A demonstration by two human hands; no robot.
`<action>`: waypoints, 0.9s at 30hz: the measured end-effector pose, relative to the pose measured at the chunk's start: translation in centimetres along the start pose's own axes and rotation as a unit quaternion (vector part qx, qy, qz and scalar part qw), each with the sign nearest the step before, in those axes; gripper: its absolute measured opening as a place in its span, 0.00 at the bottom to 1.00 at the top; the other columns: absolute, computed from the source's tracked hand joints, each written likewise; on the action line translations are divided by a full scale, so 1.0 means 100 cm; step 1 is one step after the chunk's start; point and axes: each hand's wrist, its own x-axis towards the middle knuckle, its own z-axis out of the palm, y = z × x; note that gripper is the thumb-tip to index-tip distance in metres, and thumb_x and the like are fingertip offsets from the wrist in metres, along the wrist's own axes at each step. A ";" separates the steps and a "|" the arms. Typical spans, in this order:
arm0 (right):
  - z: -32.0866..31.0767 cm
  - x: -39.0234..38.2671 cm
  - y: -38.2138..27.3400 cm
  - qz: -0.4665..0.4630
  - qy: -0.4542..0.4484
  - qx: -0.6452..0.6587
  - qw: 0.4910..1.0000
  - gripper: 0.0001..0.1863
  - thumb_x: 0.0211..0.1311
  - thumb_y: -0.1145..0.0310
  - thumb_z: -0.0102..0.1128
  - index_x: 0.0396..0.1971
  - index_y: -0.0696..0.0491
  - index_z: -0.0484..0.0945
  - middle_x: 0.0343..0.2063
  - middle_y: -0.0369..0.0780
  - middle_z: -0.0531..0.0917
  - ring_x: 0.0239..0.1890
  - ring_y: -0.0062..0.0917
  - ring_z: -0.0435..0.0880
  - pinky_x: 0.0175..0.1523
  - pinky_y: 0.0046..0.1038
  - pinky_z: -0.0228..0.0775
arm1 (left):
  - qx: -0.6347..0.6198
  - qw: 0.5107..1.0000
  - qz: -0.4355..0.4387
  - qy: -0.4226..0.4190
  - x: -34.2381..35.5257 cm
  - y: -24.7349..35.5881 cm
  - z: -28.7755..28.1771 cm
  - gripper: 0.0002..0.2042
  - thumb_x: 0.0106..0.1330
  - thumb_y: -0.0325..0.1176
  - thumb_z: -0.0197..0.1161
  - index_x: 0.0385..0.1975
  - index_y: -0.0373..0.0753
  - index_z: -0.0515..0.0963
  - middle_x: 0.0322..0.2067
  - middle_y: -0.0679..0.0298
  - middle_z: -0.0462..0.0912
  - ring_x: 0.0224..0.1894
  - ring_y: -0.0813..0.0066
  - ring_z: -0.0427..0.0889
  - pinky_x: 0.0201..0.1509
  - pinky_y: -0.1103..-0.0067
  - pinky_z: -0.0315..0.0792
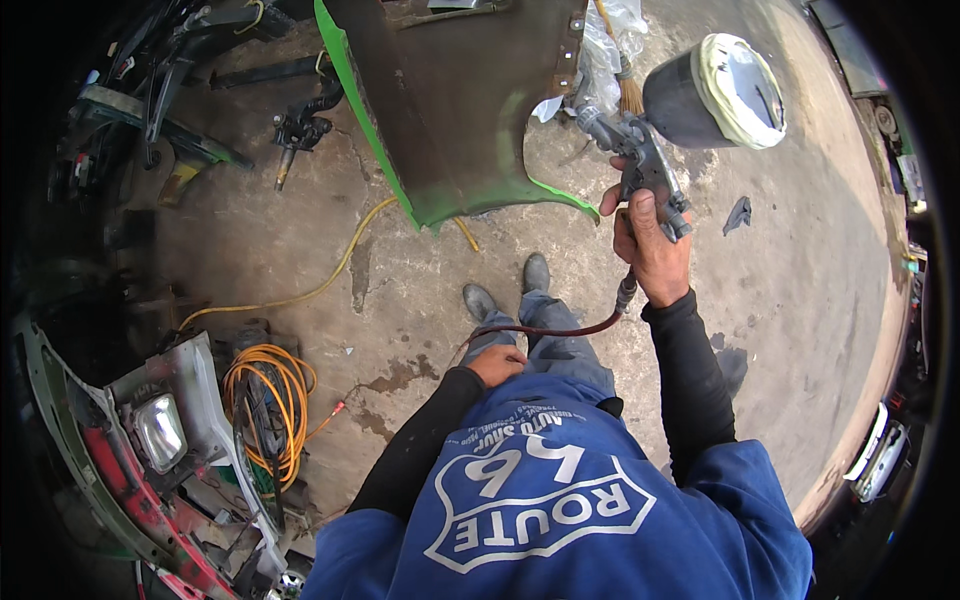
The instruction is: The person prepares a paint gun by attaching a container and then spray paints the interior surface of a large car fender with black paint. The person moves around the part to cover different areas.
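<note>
My right hand (655,240) is closed around the grip of a grey spray gun (650,165), out in front of me to the right. A dark paint cup (685,98) is mounted on the gun, with a pale cloth-like cover round its rim. A dark red hose (570,332) runs from the gun's grip toward my left side. My left hand (495,365) lies low against my thigh beside the hose, its fingers curled and partly hidden; whether they hold the hose is unclear. Ahead is a car fender (460,110), its dark side showing and its edges bright green.
A yellow hose (340,268) crosses the floor on the left. Coiled orange cable (268,385) lies near car body parts with a headlight (158,432). Dark metal parts (300,130) stand at the far left. A straw broom (629,90) and clear plastic (603,50) are behind the gun.
</note>
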 end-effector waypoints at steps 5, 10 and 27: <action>-0.013 -0.011 -0.007 0.000 0.001 -0.037 0.999 0.35 0.67 0.40 0.52 0.58 0.57 0.70 0.30 0.36 0.80 0.14 0.09 0.61 0.20 0.15 0.50 | 0.127 0.986 -0.036 -0.102 0.030 0.013 0.054 0.20 0.53 0.38 0.66 0.45 0.35 0.81 0.45 0.51 0.84 0.48 0.59 0.83 0.53 0.74 0.74; -0.032 -0.007 0.002 -0.007 0.003 -0.045 0.999 0.37 0.67 0.38 0.50 0.60 0.57 0.68 0.30 0.37 0.79 0.15 0.09 0.60 0.20 0.15 0.50 | 0.120 0.978 -0.037 -0.165 0.026 0.027 0.062 0.17 0.52 0.37 0.63 0.38 0.33 0.82 0.36 0.54 0.85 0.41 0.61 0.83 0.45 0.73 0.75; -0.018 -0.003 0.069 0.010 -0.024 -0.027 0.999 0.35 0.65 0.39 0.54 0.54 0.58 0.73 0.29 0.35 0.79 0.25 0.14 0.70 0.31 0.19 0.62 | -0.113 0.974 -0.018 -0.197 -0.004 0.029 0.032 0.12 0.59 0.34 0.61 0.36 0.33 0.81 0.32 0.63 0.84 0.35 0.77 0.79 0.43 0.79 0.72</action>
